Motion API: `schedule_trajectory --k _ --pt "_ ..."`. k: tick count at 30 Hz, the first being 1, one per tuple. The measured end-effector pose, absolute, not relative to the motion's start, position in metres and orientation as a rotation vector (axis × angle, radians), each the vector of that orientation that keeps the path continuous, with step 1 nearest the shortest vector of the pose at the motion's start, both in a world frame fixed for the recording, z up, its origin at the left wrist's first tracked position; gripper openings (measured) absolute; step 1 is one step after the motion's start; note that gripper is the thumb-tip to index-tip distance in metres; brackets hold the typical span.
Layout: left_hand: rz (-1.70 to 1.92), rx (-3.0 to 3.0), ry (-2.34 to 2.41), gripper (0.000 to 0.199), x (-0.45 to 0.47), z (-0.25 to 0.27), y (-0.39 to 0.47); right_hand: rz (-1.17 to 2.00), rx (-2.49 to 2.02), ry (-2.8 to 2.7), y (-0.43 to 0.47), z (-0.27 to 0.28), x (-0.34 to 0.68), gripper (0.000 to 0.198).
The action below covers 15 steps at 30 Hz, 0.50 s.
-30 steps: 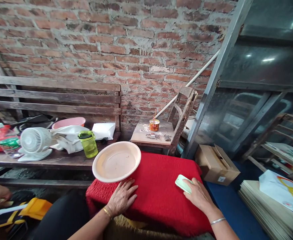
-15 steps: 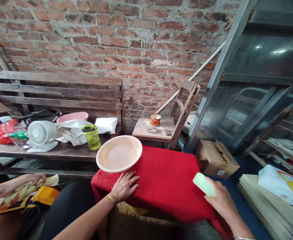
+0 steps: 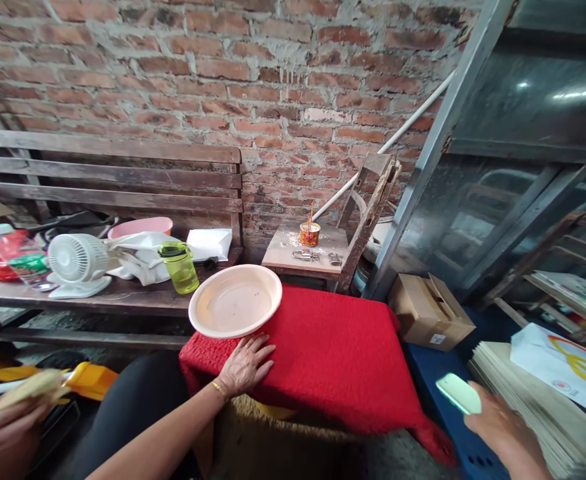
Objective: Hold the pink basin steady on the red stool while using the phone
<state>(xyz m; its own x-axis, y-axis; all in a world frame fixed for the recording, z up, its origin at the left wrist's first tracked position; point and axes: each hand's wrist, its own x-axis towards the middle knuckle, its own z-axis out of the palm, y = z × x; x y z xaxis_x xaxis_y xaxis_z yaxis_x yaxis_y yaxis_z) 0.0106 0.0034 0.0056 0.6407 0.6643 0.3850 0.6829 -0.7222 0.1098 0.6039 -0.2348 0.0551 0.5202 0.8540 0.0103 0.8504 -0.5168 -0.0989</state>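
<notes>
My left hand (image 3: 247, 365) rests palm down on a red cloth (image 3: 335, 347) that covers a low table, its fingers spread. Just beyond the fingertips sits a shallow cream-coloured basin (image 3: 237, 300) on the cloth's left end. My right hand (image 3: 500, 421) is closed on a pale green brush (image 3: 459, 393), a flat, rounded piece with what looks like a toothed lower edge. It is held off the cloth's right side, over a blue surface (image 3: 425, 373).
Another person's hand (image 3: 7, 433) holds a blurred beige thing at left. A wooden bench (image 3: 147, 301) bears a white fan (image 3: 77, 259) and a green bottle (image 3: 180, 268). A small table (image 3: 283, 253) holds a tin with sticks. Right are a cardboard box (image 3: 427, 313) and stacked boards (image 3: 517, 400).
My right hand has moved right and down with the brush, off the red cloth. My left hand keeps its place on the cloth. The other person's hand at left has shifted lower.
</notes>
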Motion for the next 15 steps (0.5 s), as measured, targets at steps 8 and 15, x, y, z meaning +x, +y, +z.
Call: schedule_trajectory --k 8,15 --pt "-0.616 -2.806 -1.174 0.035 0.011 0.009 0.002 0.122 -2.143 -1.919 -0.136 0.110 0.431 0.047" --pt "-0.634 -2.816 -1.186 0.035 0.012 0.009 0.002 0.200 -2.129 -2.006 -0.124 0.096 0.398 0.041"
